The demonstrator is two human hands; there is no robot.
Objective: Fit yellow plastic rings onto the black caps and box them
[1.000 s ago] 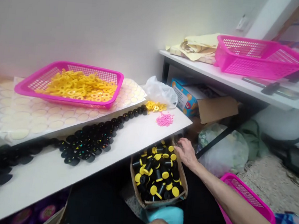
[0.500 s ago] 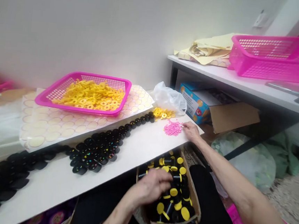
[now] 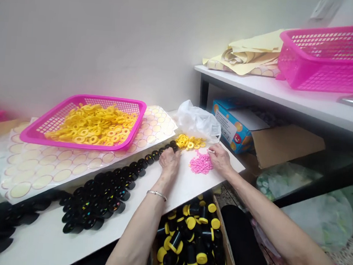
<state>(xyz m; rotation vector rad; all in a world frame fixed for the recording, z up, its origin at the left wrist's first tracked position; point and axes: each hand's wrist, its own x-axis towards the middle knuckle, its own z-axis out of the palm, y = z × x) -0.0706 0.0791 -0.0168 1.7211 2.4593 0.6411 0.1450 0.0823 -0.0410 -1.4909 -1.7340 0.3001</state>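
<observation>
My left hand (image 3: 170,160), with a bracelet at the wrist, is closed at the far end of a line of small black cups (image 3: 141,164). Its fingers curl against a black cup (image 3: 173,145) there and partly hide it. At the right edge of a heap of tiny pink pieces (image 3: 201,164), my right hand (image 3: 221,159) has thumb and forefinger pinched together. A small pale bit shows at those fingertips, too small to name. Yellow rings (image 3: 190,142) lie loose just behind the pink heap.
A pink basket (image 3: 129,145) of yellow rings rests on a circle-printed sheet (image 3: 52,175). Below the white table's (image 3: 138,211) edge is a box of black cylinders with yellow caps (image 3: 191,253). A plastic bag (image 3: 199,120), a blue carton (image 3: 234,127) and a shelf with another pink basket (image 3: 329,76) stand beyond.
My left hand has risen from the box of yellow-capped cylinders to the end of the black cup line. My right hand stays beside the pink heap. The view has shifted slightly.
</observation>
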